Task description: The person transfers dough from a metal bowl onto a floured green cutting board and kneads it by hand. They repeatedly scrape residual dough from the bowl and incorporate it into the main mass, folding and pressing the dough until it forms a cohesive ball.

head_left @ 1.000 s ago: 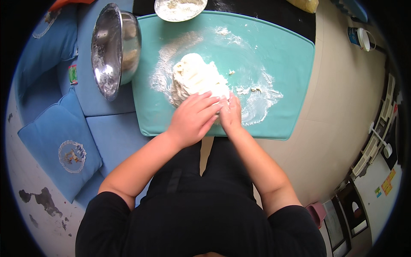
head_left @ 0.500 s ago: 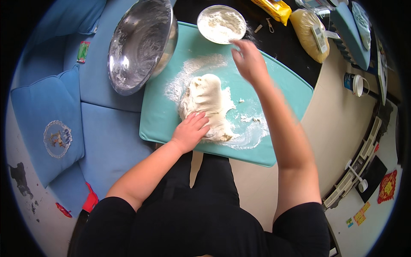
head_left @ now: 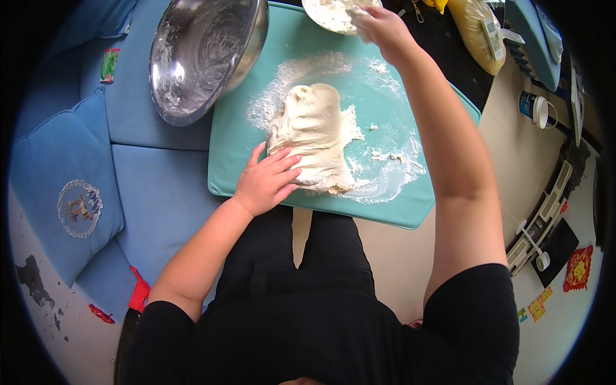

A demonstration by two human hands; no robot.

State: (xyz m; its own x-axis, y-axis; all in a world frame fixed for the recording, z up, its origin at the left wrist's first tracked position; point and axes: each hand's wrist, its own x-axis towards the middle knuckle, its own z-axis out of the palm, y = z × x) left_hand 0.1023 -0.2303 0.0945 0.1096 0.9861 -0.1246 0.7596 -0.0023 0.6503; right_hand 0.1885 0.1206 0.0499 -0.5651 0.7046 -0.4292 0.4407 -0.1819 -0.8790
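A thick slab of pale dough [head_left: 311, 138] lies on the turquoise mat-topped board [head_left: 385, 202], ragged along its right side. My left hand [head_left: 262, 179] rests at the dough's lower left edge, fingers spread and fingertips touching it. Beyond the dough, my right hand [head_left: 383, 31] is over the near right rim of a white bowl of flour [head_left: 327, 14]. Its fingers are bunched and whitened with flour, somewhat blurred. Loose flour [head_left: 391, 183] and dough crumbs dust the board around the dough.
A large steel bowl [head_left: 212, 58] with floury walls stands tilted at the board's far left, by the blue sofa [head_left: 160, 186]. At the far right, a bag of yellowish grain [head_left: 475, 35] lies on the dark table [head_left: 459, 74]. A white bucket [head_left: 536, 109] sits farther right.
My right hand has reached farther into the flour bowl's edge, its fingers now floury. My left hand has slid slightly back, toward the dough's edge. The whole view has shifted, with the board appearing higher.
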